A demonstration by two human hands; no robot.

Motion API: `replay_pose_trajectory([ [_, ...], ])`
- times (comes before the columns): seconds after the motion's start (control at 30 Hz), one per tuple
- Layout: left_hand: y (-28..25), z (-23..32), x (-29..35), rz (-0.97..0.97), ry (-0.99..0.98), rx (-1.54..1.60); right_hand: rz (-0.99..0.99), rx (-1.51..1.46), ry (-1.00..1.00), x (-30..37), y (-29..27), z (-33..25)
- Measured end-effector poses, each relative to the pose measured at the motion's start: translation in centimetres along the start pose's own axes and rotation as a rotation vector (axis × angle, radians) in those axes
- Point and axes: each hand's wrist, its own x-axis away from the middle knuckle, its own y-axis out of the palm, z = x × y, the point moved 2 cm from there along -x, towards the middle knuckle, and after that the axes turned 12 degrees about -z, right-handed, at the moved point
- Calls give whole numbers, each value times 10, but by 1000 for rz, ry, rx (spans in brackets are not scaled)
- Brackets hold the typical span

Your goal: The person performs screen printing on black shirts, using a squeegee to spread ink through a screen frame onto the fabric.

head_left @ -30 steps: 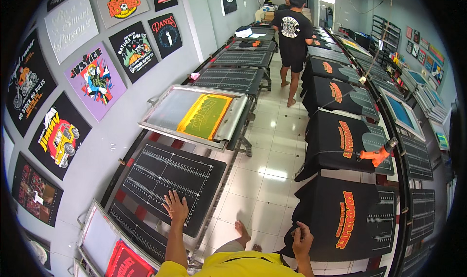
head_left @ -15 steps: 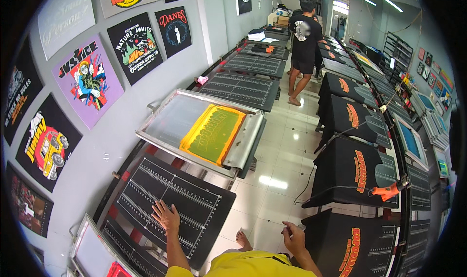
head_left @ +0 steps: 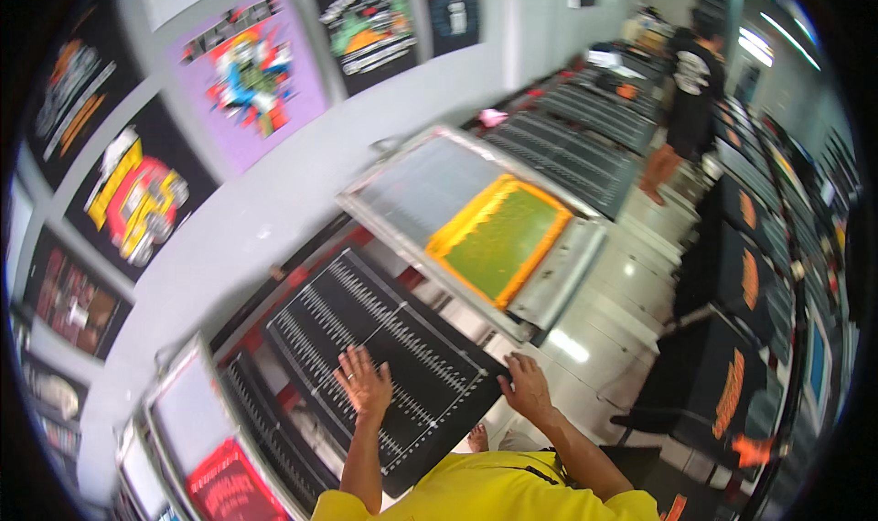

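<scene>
My left hand [head_left: 366, 386] lies with spread fingers on a black printing board [head_left: 416, 361] marked with white ruler lines. A ring shows on one finger. At the board's right corner is my right hand [head_left: 528, 388], its fingers loosely bent and apart, with nothing visible in them; whether it touches the edge I cannot tell. Just beyond the board, a metal-framed printing screen [head_left: 409, 263] rests tilted, with a yellow-green stencil area [head_left: 508, 242] bordered in orange.
Another framed screen with a red patch [head_left: 233, 484] stands at the lower left. Black shirts with orange print [head_left: 729, 393] lie on boards along the right, near an orange tool [head_left: 752, 451]. A person in black [head_left: 692, 91] stands in the far aisle. Posters [head_left: 251, 73] cover the left wall.
My view has swung left, so the scene shifts right and blurs. My right hand has moved from beside my body to the board's right corner. The left hand stays on the board.
</scene>
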Motion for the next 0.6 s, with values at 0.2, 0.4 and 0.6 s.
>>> replay_pose_trajectory([
  [0.2, -14, 10, -2, -31, 51, 43, -207, -168, -34, -33, 27, -2],
  [0.4, -9, 3, 4, 3, 23, 2, -346, -182, 114, -49, 55, 30],
  [0.6, -17, 7, 8, -139, -20, 8, -467, -157, 79, -56, 51, 23],
])
